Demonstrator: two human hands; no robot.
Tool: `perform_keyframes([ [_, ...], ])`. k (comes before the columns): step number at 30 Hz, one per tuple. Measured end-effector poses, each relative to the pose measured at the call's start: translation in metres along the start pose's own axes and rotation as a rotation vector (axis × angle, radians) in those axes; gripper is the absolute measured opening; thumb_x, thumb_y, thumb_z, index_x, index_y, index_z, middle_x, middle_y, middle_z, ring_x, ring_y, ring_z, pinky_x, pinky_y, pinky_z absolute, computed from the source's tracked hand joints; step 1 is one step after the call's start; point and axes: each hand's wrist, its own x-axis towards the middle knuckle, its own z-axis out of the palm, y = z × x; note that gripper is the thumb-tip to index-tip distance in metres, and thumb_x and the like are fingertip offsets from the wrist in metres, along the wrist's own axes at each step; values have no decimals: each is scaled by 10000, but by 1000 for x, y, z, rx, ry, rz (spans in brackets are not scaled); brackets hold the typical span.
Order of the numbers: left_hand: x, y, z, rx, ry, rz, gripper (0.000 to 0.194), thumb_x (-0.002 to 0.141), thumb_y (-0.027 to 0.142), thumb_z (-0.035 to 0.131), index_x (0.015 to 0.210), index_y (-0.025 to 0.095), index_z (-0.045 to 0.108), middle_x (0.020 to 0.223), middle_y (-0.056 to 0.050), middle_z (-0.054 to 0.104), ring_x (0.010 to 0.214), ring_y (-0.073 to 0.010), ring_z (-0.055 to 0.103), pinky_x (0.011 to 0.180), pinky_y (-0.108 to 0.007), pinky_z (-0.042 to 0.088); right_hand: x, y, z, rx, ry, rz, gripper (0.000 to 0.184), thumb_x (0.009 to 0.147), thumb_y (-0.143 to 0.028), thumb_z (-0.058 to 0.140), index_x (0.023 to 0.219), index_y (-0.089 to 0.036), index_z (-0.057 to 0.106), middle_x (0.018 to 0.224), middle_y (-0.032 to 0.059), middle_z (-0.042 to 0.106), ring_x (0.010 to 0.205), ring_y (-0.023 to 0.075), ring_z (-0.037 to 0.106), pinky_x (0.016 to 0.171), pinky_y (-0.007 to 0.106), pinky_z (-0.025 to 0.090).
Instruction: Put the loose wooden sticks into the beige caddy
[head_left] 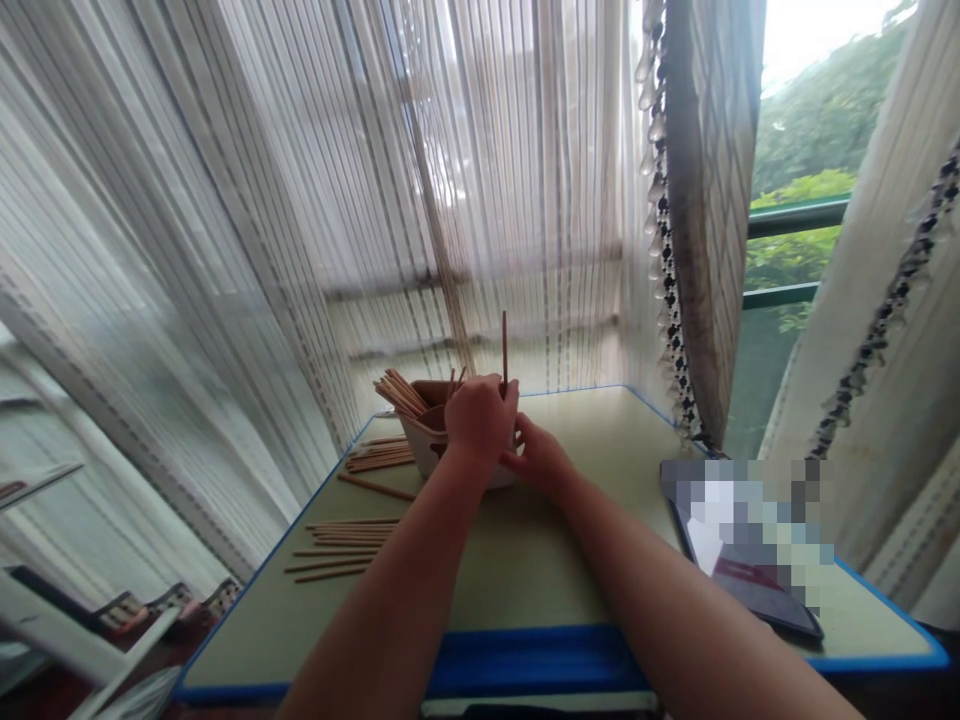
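Note:
A light-coloured container [424, 450] with a brown inside stands at the back of the table, holding a bundle of chopsticks [401, 392] in its left part. My left hand [480, 410] is closed over the container's right part, and an upright chopstick [505, 345] rises from its fingers. The lower end of that stick is hidden. My right hand [544, 458] is curled against the container's right side, thumb towards its front; its exact hold is partly hidden. Loose chopsticks lie left of my left arm, one group [379, 455] beside the container and another [345, 535] nearer me.
The pale table [555, 570] has a blue edge. A tablet [739, 560], partly blurred out, lies at its right side. Sheer curtains [487, 200] hang right behind the table, with a window gap [795, 250] at the right. A white frame-like object [67, 630] stands at lower left.

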Motion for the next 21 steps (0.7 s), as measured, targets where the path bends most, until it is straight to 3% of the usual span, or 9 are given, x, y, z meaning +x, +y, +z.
perform_keyframes([
  [3, -16, 7, -12, 11, 135, 99, 302, 880, 333, 445, 1059, 152, 607, 998, -110, 637, 984, -239, 557, 867, -337, 412, -1, 3, -2, 7, 12, 3, 380, 743, -428, 590, 1040, -216, 485, 852, 40, 647, 714, 183, 580, 612, 267, 393],
  [6, -36, -2, -29, -49, 201, 196, 252, 878, 275, 437, 1054, 166, 581, 1002, -88, 621, 996, -217, 532, 905, -324, 401, -2, 8, -6, 17, 26, 1, 389, 772, -461, 554, 1060, -211, 476, 875, 50, 645, 748, 202, 595, 639, 288, 416],
  [8, -51, -24, -38, -83, 238, 222, 228, 879, 259, 422, 1032, 169, 567, 975, -81, 613, 971, -197, 532, 908, -311, 404, -2, 11, -7, 25, 36, 4, 418, 786, -506, 527, 1070, -205, 467, 901, 61, 642, 778, 214, 603, 655, 301, 430],
  [11, -71, -75, -44, 2, 284, 203, 232, 836, 272, 477, 1023, 164, 560, 1031, -106, 587, 1017, -222, 508, 937, -351, 394, 0, 17, -8, 60, 61, 8, 482, 799, -533, 504, 1149, -212, 427, 971, 76, 636, 828, 227, 609, 694, 327, 450],
  [14, -85, -129, -41, 64, 156, 24, 186, 804, 220, 474, 947, 161, 577, 976, -96, 595, 971, -215, 533, 902, -345, 415, 3, 23, -8, 143, 118, 57, 520, 822, -500, 469, 1253, -230, 361, 1048, 83, 626, 854, 227, 615, 762, 369, 461],
  [16, -91, -150, -37, 34, -140, -12, 111, 764, 182, 494, 804, 169, 596, 826, -54, 618, 827, -177, 565, 805, -292, 445, 4, 25, -7, 191, 175, 95, 553, 827, -490, 448, 1298, -225, 332, 1079, 94, 616, 880, 234, 611, 806, 400, 458],
  [18, -95, -158, -34, 2, -332, -17, 94, 746, 207, 520, 750, 169, 605, 731, -31, 616, 717, -156, 561, 720, -270, 447, 4, 25, -6, 245, 193, 114, 574, 831, -496, 430, 1323, -222, 322, 1089, 95, 614, 922, 241, 604, 838, 417, 454],
  [21, -101, -150, -30, -27, -400, 15, 110, 724, 211, 530, 770, 170, 621, 753, -31, 627, 722, -157, 565, 700, -265, 439, 1, 21, -5, 278, 123, 131, 670, 802, -539, 480, 1356, -212, 294, 1103, 104, 620, 983, 257, 595, 845, 419, 460],
])
